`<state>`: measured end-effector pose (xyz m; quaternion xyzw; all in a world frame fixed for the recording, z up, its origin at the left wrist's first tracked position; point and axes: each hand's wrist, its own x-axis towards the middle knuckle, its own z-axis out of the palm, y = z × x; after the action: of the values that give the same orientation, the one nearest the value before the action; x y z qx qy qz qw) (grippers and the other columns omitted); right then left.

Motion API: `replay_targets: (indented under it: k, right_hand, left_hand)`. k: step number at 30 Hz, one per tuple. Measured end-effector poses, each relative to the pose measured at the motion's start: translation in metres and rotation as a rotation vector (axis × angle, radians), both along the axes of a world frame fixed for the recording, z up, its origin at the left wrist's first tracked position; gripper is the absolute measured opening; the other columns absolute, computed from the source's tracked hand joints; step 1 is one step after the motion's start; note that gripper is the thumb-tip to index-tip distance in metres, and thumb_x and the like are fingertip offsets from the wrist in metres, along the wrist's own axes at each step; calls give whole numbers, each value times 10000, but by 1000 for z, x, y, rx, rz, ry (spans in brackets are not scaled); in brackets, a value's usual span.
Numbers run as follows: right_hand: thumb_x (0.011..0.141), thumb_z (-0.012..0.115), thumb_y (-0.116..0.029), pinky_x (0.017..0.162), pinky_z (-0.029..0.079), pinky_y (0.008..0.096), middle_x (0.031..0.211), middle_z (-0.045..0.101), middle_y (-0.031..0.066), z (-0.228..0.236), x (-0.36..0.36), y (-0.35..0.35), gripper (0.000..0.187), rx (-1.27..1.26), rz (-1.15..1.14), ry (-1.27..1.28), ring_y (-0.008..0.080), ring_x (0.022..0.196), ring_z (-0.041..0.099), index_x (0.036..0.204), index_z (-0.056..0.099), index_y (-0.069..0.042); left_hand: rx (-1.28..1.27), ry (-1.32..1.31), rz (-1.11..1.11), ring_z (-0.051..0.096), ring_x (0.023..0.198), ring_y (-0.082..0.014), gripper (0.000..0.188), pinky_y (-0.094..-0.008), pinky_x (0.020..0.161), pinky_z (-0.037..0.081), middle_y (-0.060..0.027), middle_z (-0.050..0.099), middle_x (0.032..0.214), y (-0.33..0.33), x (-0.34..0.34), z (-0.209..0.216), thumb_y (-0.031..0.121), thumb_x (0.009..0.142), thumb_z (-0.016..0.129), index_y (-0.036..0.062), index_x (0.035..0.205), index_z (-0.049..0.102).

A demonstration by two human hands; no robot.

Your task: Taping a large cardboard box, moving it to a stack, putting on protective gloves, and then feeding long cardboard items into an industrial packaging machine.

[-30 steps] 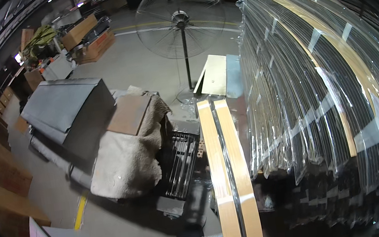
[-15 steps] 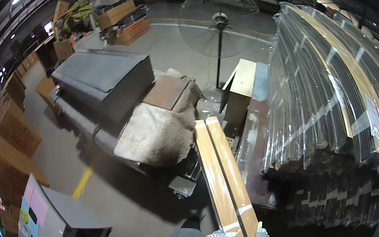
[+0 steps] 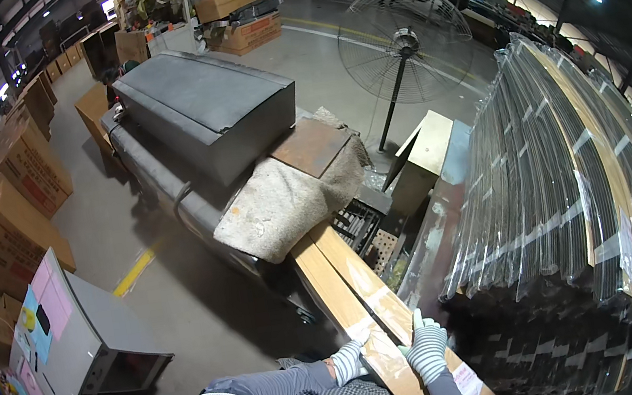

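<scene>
Two long, narrow tan packs in clear plastic lie side by side in front of me, a left pack and a right pack. Their far ends pass under a grey cloth flap at the mouth of a machine. My left hand, in a striped glove, grips the outer edge of the left pack; its fingertips are partly hidden. Over the right pack my right hand, gloved alike, is closed around it, one finger pointing forward. White labels show at the near ends.
A long machine with a dark grey hood stands ahead. On the right rises a stack of plastic-wrapped dark panels. A pedestal fan is beyond. Cartons line the left, near a grey cabinet with papers on it.
The packs have moved forward and left, their far ends now under the cloth flap. Both hands have moved up with them, and the view has shifted.
</scene>
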<state>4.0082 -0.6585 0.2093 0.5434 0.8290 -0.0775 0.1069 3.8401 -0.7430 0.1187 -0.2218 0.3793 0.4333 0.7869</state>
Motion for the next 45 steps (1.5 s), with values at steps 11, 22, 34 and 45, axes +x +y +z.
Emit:
replay_targets:
  k: [11, 22, 34, 45]
  right_hand:
    - [671, 836, -462, 878, 458, 458, 1114, 626, 165, 12, -53, 56, 989, 35, 23, -53, 312, 1055, 603, 1457, 399, -53]
    - [725, 789, -495, 887, 496, 491, 1136, 638, 184, -19, -105, 97, 942, -8, 156, 58, 341, 1061, 638, 1464, 392, -66]
    - [791, 652, -213, 912, 469, 473, 1150, 607, 190, 224, -119, 122, 461, 841, 282, 686, 331, 1084, 584, 1190, 592, 11]
    - [775, 745, -294, 1035, 372, 488, 1301, 544, 204, 340, 87, 8, 564, 1164, -337, 234, 396, 1220, 491, 1240, 584, -19]
  left_hand:
    - [274, 56, -31, 591, 1203, -325, 501, -600, 1014, 451, -111, 633, 1307, 61, -47, -23, 468, 966, 584, 115, 1322, 575]
    - [430, -1, -27, 614, 1065, -261, 645, -401, 801, 578, -138, 606, 1183, 64, -127, -46, 15, 771, 754, 28, 1345, 459]
    - [856, 648, 104, 642, 912, -271, 395, -361, 686, 587, -161, 649, 1029, 167, -166, -63, 266, 936, 658, 21, 1231, 564]
    - [948, 63, -126, 508, 1285, -329, 557, -462, 1124, 400, -187, 495, 1424, 231, -12, 131, 379, 960, 621, 13, 1365, 511]
